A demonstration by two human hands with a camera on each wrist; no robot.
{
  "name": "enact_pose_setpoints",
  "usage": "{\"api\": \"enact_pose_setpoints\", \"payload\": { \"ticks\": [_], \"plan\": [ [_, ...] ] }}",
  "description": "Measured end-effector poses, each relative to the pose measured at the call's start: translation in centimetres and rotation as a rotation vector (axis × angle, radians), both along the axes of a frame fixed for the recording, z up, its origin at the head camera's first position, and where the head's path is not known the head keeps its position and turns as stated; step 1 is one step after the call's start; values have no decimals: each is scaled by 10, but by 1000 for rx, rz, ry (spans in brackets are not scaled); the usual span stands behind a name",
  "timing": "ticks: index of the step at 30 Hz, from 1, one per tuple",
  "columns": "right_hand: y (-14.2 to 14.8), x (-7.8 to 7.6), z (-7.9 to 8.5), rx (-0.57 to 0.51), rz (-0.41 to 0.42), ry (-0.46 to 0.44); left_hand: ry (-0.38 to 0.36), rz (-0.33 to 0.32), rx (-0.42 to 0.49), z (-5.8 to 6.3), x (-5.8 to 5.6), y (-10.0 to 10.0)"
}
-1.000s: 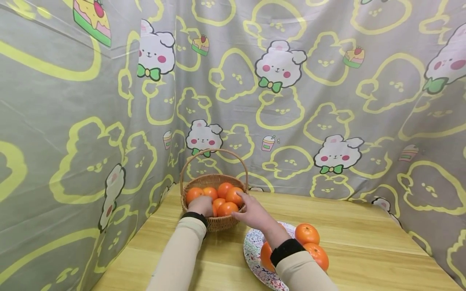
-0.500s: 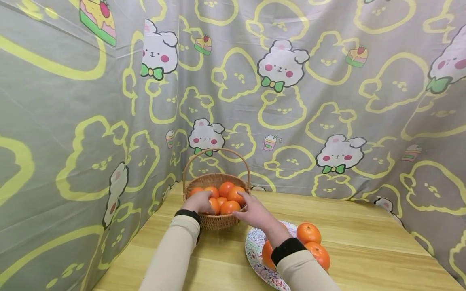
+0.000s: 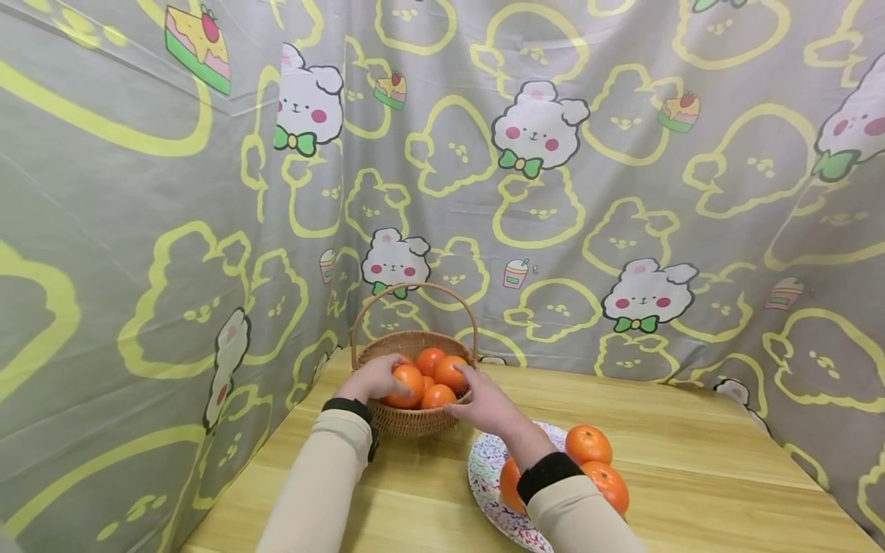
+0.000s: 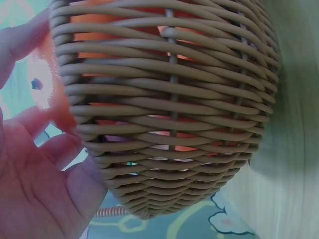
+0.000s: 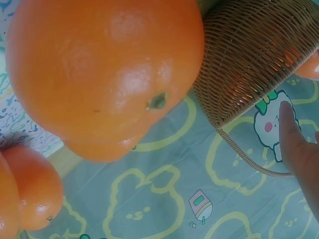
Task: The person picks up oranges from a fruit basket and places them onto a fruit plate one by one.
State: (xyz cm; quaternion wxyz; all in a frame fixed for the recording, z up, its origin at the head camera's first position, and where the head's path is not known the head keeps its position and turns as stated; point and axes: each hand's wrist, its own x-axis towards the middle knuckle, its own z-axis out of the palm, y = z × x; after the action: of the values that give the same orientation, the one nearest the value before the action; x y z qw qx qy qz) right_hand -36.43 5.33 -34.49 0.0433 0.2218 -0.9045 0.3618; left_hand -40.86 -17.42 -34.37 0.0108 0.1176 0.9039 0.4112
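A wicker basket (image 3: 412, 422) with an arched handle stands at the back left of the table, several oranges inside. My left hand (image 3: 374, 378) holds one orange (image 3: 406, 386) at the basket's front left, thumb and fingers around it. In the left wrist view that orange (image 4: 59, 102) shows between the left fingers and the woven rim. At the basket's right edge is my right hand (image 3: 489, 403), fingers spread beside another orange (image 3: 451, 374). Whether it touches that orange or the rim I cannot tell. In the right wrist view only part of the right hand (image 5: 299, 149) appears.
A patterned plate (image 3: 484, 468) with oranges lies under my right forearm, partly hidden by it. Two oranges, one an upper orange (image 3: 588, 445), show to the right of that forearm. Cartoon-printed cloth (image 3: 456, 207) encloses the wooden table (image 3: 664, 415) behind and at the sides.
My left hand has come up from deep among the oranges toward the basket's front left, bringing an orange with it. My right hand has stayed at the right edge.
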Motion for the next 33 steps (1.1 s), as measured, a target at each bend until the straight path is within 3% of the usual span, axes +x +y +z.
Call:
{"api": "enact_pose_setpoints", "payload": {
  "ticks": [6,14,21,33],
  "plan": [
    [-1,-1,2,-19,36,47,9,25,-30,7,2,2],
    [-3,-2,4,-35,57,72,-8,8,36,14,7,8],
    [-3,-2,3,-63,78,60,35,-67,44,20,14,17],
    [1,2,8,-69,60,66,-17,-156,103,25,21,38]
  ]
}}
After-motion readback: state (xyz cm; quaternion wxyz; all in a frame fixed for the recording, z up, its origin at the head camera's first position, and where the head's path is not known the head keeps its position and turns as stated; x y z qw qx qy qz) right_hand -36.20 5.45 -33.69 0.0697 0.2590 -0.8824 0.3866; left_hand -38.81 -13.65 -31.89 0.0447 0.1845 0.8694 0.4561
